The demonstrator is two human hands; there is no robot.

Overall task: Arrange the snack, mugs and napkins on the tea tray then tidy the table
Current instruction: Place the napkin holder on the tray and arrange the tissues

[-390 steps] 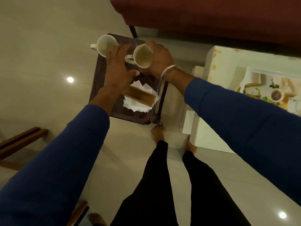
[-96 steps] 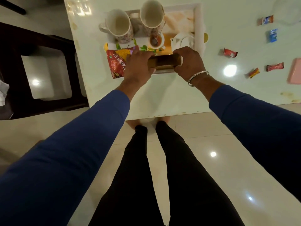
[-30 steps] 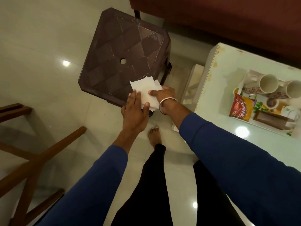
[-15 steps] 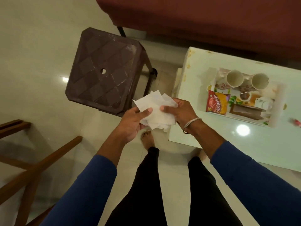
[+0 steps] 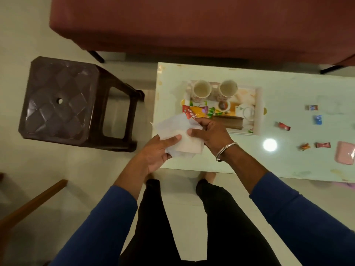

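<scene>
- Napkins (image 5: 177, 136) have left the brown stool (image 5: 57, 100), where both hands were gathering them a second ago; they now sit as a loose stack in front of the person, over the near left corner of the white table (image 5: 288, 166).
- Left hand (image 5: 155, 154) grips the stack from below, thumb laid across the top sheet. Right hand (image 5: 209, 135) pinches the far edge, thumb and fingertips curled on the paper.
- Sheets are uneven, corners splayed; the stack looks not yet squared.
- Tea tray (image 5: 258, 110) lies on the table just beyond the hands. On it: two mugs (image 5: 202, 90) upright side by side at the far edge, the red-and-yellow snack packet (image 5: 196, 112) at the near left, and a brown wooden holder (image 5: 228, 121) at the near edge.
- Judgement: mugs and snack are placed; napkins are the last item for the tray, likely bound for the holder.
- Small wrapped sweets (image 5: 283, 126) and a pink box (image 5: 344, 155) are scattered on the table right of the tray; the tidying step looks not yet started.
- Risk: loose sheets may slip during transfer.
</scene>
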